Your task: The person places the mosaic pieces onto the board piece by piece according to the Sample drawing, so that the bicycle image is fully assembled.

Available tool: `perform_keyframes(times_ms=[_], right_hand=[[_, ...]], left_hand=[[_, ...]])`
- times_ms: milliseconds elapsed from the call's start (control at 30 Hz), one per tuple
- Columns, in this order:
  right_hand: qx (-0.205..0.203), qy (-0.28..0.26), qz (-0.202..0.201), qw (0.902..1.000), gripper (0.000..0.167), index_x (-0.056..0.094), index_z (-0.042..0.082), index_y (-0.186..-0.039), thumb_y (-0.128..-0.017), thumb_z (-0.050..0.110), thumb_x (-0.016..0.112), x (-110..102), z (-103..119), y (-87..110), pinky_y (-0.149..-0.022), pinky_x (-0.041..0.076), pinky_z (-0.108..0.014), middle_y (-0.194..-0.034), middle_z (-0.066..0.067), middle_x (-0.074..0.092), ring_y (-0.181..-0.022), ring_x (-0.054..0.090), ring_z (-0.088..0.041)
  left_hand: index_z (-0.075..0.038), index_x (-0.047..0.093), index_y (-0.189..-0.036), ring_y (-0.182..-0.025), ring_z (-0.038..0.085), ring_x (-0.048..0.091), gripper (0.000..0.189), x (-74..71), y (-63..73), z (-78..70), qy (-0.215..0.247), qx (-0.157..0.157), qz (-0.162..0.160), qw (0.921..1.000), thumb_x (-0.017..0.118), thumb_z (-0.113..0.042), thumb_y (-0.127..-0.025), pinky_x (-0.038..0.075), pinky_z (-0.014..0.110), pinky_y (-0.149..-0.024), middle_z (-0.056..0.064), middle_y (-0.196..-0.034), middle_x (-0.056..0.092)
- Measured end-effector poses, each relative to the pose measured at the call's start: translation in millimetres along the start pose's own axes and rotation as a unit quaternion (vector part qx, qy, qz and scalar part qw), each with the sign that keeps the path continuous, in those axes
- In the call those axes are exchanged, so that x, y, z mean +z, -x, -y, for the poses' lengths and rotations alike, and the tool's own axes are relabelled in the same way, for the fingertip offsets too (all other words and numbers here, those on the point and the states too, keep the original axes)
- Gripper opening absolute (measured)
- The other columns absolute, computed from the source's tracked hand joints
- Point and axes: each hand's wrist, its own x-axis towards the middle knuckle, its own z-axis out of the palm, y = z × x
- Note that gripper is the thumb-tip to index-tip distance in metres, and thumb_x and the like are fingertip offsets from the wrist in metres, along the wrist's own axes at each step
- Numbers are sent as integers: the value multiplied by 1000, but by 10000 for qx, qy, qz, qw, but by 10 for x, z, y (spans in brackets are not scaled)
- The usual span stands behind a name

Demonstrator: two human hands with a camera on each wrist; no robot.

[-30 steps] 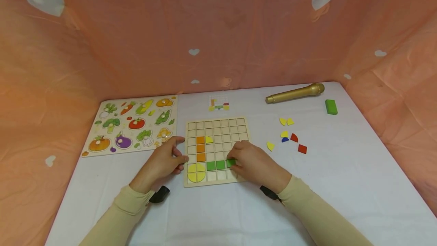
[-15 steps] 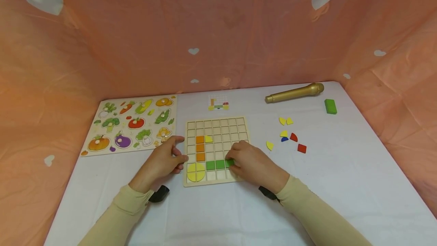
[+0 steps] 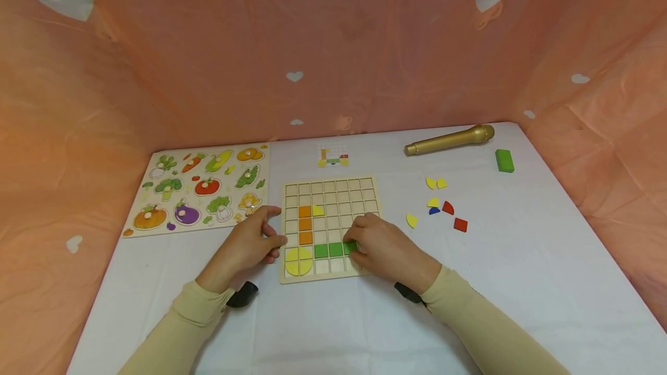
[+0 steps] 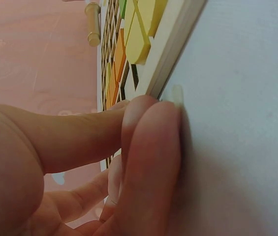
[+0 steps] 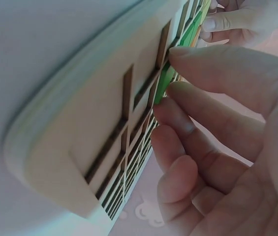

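Observation:
A wooden grid board point(image 3: 333, 187) lies on the table between the hands. My right hand point(image 3: 388, 250) pinches a green square tile point(image 3: 350, 247) between thumb and fingertips, at the right end of a row with two more green squares point(image 3: 328, 250). In the right wrist view this green tile point(image 5: 164, 81) sits in a grid cell. My left hand point(image 3: 250, 245) touches the board's left edge with thumb and index finger, spread apart. Orange squares point(image 3: 305, 224) form a column on the board. Yellow quarter circles point(image 3: 299, 261) make a full disc at its lower left; one more yellow quarter point(image 3: 318, 210) lies higher up.
Right of the board lie loose yellow quarters point(image 3: 411, 221), a blue piece point(image 3: 434, 210), a red quarter point(image 3: 448, 208) and a red square point(image 3: 460, 224). Behind are a small pattern card point(image 3: 333, 155), a gold microphone point(image 3: 449, 140) and a green block point(image 3: 504, 161). A vegetable puzzle point(image 3: 179, 175) lies left.
The green tile in my right hand has shifted slightly left, into line with the other two green squares. My left hand stays at the board's edge.

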Motion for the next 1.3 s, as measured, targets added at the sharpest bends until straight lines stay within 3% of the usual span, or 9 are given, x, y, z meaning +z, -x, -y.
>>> perform_keyframes(times_ms=[933,1300], right_hand=[[-62,21,-60,10000,20,82,9,-109,-90,10,86,-8,-3,13,-90,61,-34,-106,-2,74,-104,65,-20],[176,-140,-37,9997,18,83,11,-110,-92,13,83,-68,-44,44,-88,60,-33,-105,1,72,-103,63,-18]], left_hand=[[-12,43,-160,-72,18,69,68,4,5,4,-83,30,-11,10000,76,-10,-101,64,30,-65,15,-105,61],[-13,43,-161,-72,19,69,69,5,1,2,-110,-33,-19,9999,77,-10,-101,64,30,-66,15,-106,61]])
